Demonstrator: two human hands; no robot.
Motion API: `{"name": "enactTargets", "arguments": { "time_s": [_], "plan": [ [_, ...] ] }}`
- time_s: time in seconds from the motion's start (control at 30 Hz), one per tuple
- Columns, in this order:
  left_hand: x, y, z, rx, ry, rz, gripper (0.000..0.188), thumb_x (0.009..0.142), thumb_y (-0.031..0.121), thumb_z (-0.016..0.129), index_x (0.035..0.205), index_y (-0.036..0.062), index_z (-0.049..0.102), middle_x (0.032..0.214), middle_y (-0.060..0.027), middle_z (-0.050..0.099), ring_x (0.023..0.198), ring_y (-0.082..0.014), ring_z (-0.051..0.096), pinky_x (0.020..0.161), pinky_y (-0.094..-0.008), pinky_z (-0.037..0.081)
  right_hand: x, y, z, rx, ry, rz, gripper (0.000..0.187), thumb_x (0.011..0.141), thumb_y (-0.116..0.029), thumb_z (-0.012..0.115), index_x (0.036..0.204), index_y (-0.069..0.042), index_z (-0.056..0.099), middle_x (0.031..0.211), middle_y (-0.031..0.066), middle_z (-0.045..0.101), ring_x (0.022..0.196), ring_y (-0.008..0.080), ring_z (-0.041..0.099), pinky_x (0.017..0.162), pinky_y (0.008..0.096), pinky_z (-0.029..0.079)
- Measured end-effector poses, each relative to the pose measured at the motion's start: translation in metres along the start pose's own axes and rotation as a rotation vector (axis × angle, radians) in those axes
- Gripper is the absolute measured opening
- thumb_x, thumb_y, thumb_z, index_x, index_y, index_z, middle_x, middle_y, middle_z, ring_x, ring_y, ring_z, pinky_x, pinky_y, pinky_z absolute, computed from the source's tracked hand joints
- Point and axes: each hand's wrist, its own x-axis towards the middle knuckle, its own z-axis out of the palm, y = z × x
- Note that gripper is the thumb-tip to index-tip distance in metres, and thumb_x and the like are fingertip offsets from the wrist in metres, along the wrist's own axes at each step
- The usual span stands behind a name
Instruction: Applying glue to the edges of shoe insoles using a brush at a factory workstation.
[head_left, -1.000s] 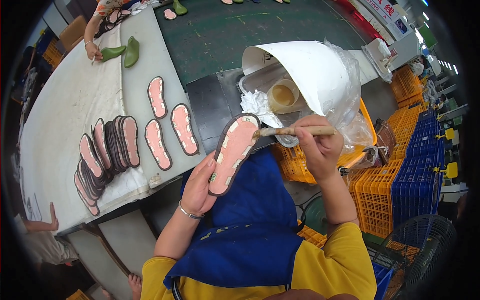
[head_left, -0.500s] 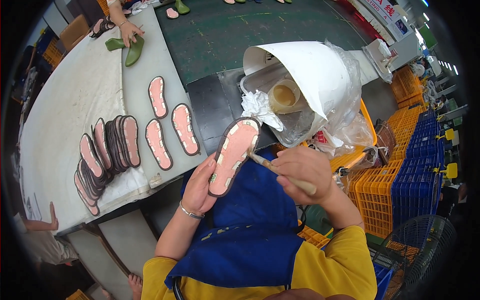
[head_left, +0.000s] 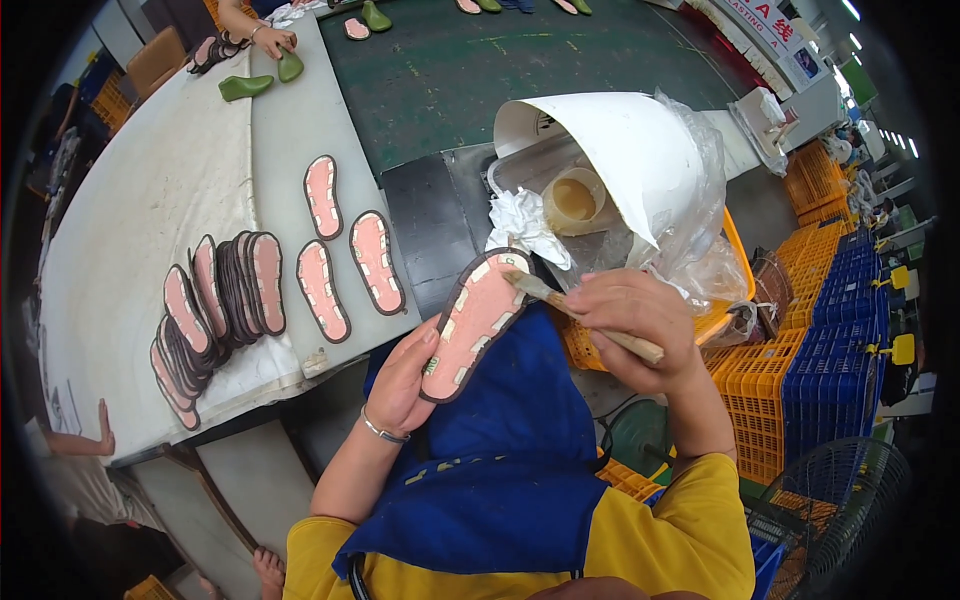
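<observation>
My left hand (head_left: 402, 378) grips a pink insole (head_left: 478, 318) with a dark rim and pale patches along its edge, tilted up before my blue apron. In my right hand (head_left: 640, 325) is a brush (head_left: 590, 312) with a pale wooden handle; its bristles touch the insole near the upper end. Beyond the insole, a tub of tan liquid (head_left: 574, 198) stands in a clear tray beside crumpled white paper (head_left: 522, 222). Three more insoles lie on the table to the left, one of them (head_left: 377, 262) nearest my left hand.
A stack of insoles (head_left: 240, 290) lies on the white table (head_left: 120, 290). At the far left another person's hand (head_left: 274, 40) holds a green shoe last (head_left: 290, 66). A curved white sheet (head_left: 630, 140) hoods the tray. Yellow and blue crates (head_left: 825, 385) and a fan (head_left: 840, 500) stand right.
My right hand and the brush have moved slightly right and up, with the bristles now nearer the insole's upper end. The other person's hand has lifted one green last away from the other.
</observation>
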Motion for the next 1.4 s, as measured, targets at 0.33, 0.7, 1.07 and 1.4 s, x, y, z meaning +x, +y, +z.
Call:
{"name": "enactTargets", "arguments": {
  "time_s": [0.33,0.7,1.07,1.4],
  "plan": [
    [0.003,-0.002,-0.003,-0.025,-0.024,-0.005,0.048,0.105,0.019,0.037,0.144,-0.008,0.034,0.141,-0.0173,0.05,0.127,-0.0217,0.052,0.109,-0.0326,0.039,-0.006,-0.003,-0.01,0.014,0.075,0.049,0.017,0.07,0.003,0.064,0.087,-0.001,0.064,0.091,0.0146,0.071,0.082,0.0315,0.069,0.082,0.045,0.056],
    [0.002,-0.004,0.0,-0.015,0.059,0.031,0.05,0.104,0.024,0.043,0.142,-0.008,0.036,0.133,-0.0213,0.055,0.116,-0.0281,0.06,0.102,-0.0376,0.047,-0.017,-0.004,0.017,0.254,0.158,0.253,0.013,0.078,0.002,0.063,0.091,-0.001,0.063,0.093,0.0163,0.071,0.084,0.0293,0.068,0.078,0.0388,0.054],
    [-0.003,0.0,-0.003,-0.02,-0.015,0.009,0.048,0.105,0.02,0.039,0.144,-0.0077,0.034,0.139,-0.0172,0.051,0.124,-0.0207,0.054,0.106,-0.0324,0.042,0.004,0.001,0.008,0.006,0.17,0.064,0.016,0.077,0.003,0.062,0.093,0.0,0.064,0.093,0.0165,0.07,0.086,0.0302,0.069,0.084,0.0442,0.055],
    [-0.006,0.003,-0.005,0.03,-0.042,0.003,0.05,0.105,0.022,0.041,0.143,-0.0088,0.035,0.138,-0.0181,0.052,0.124,-0.0213,0.055,0.106,-0.0323,0.042,0.012,0.012,-0.007,0.074,0.021,0.023,0.016,0.073,0.005,0.062,0.088,0.001,0.064,0.09,0.0161,0.071,0.085,0.0307,0.069,0.084,0.0445,0.055]
  ]
}}
